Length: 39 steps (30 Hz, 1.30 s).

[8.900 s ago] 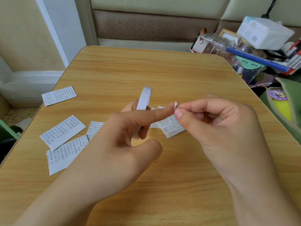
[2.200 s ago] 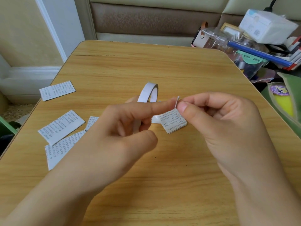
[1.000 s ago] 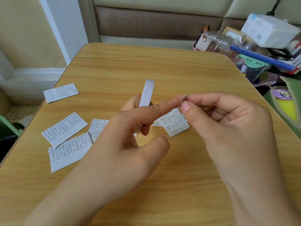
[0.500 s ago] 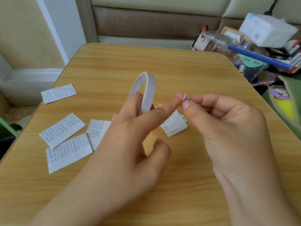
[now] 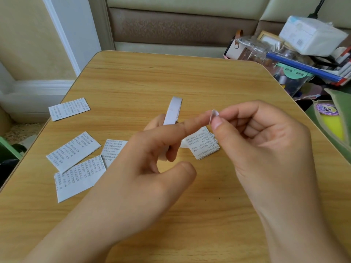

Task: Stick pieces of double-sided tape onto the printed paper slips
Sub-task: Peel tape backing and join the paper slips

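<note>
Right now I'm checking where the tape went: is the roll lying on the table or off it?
Off it. The roll stands on edge in the left hand, above the table.

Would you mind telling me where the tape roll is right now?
In the head view, the tape roll sits centre frame, on the left hand, behind its outstretched index finger.

Wooden table [image 5: 190,76] before a beige-and-brown padded sofa [image 5: 180,25]; cream wall [image 5: 24,38], white baseboard [image 5: 38,88] at left.
</note>
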Tool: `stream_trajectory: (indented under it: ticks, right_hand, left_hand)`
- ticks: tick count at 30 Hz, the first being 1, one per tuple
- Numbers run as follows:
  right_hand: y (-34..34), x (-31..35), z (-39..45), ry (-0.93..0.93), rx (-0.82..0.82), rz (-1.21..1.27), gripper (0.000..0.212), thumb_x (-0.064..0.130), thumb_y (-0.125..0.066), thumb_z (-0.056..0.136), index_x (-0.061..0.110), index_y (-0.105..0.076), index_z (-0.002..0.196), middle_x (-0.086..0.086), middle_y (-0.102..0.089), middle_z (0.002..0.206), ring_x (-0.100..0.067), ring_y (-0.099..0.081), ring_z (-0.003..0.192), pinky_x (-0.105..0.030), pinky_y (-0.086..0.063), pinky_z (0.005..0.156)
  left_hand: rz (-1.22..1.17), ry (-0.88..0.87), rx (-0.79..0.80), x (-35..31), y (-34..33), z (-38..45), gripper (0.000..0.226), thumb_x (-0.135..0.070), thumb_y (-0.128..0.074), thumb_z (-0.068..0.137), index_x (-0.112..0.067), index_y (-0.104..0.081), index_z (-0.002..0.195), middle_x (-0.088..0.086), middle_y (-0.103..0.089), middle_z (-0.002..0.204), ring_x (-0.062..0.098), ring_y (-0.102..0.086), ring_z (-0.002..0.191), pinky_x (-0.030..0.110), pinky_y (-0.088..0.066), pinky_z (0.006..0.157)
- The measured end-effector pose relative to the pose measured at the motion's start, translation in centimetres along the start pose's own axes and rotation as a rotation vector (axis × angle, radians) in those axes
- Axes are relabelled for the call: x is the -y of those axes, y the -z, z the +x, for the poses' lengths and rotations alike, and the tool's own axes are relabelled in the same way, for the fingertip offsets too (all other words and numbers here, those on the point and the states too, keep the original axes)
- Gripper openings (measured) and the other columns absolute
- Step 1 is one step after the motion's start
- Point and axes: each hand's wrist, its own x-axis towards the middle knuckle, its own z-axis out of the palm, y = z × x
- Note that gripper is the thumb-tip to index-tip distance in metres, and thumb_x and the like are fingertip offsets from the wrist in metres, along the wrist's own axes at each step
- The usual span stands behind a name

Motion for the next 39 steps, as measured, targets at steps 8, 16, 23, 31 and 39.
stream_trajectory:
  ticks: [8, 16, 23, 31, 39]
  right_hand:
    - [0.24, -0.28, -0.02, 0.209, 0.002, -0.252, 0.007, 0.019, -0.069, 0.079, 0.024, -0.064, 0.076, 0.004, -0.061, 0.067, -0.015, -0.057, 0.069, -0.026, -0.039, 0.067]
    - [0.04, -0.52, -0.20, 0.288, 0.004, -0.330, 0.007, 0.008, -0.067, 0.080, 0.014, -0.065, 0.076, -0.002, -0.056, 0.067, -0.011, -0.053, 0.068, -0.010, -0.036, 0.068]
    - [-0.06, -0.23, -0.41, 0.244, 0.001, -0.235, 0.007, 0.020, -0.070, 0.080, 0.020, -0.063, 0.082, 0.004, -0.058, 0.068, -0.012, -0.056, 0.069, -0.018, -0.039, 0.070]
    - [-0.20, -0.10, -0.49, 0.238, -0.040, -0.230, 0.010, 0.024, -0.072, 0.079, 0.028, -0.065, 0.085, 0.007, -0.057, 0.066, -0.010, -0.058, 0.068, -0.022, -0.040, 0.070]
    - [0.07, -0.65, -0.25, 0.313, 0.000, -0.229, 0.018, 0.006, -0.072, 0.080, 0.022, -0.064, 0.081, 0.004, -0.055, 0.066, -0.005, -0.051, 0.065, -0.011, -0.035, 0.069]
  left_hand:
    - [-0.021, 0.028, -0.010, -0.12, 0.03, 0.00, 0.053, -0.034, -0.055, 0.063, -0.057, -0.061, 0.110, -0.006, -0.039, 0.077, 0.005, -0.041, 0.074, 0.011, -0.034, 0.070]
    - [-0.264, 0.060, 0.006, -0.40, 0.03, 0.18, 0.050, -0.028, -0.060, 0.057, -0.049, -0.070, 0.101, -0.007, -0.039, 0.075, 0.008, -0.039, 0.071, 0.012, -0.038, 0.065]
    - [-0.430, 0.112, 0.041, -0.53, 0.47, 0.07, 0.050, -0.024, -0.063, 0.054, -0.036, -0.074, 0.101, -0.007, -0.042, 0.076, 0.013, -0.039, 0.071, 0.014, -0.041, 0.066]
    - [-0.438, 0.104, 0.021, -0.56, 0.35, 0.08, 0.051, -0.022, -0.063, 0.054, -0.037, -0.074, 0.101, -0.008, -0.041, 0.075, 0.012, -0.038, 0.070, 0.016, -0.039, 0.064]
    - [-0.452, 0.120, 0.010, -0.50, 0.30, 0.07, 0.051, -0.022, -0.063, 0.053, -0.037, -0.074, 0.100, -0.008, -0.041, 0.074, 0.012, -0.038, 0.070, 0.016, -0.038, 0.063]
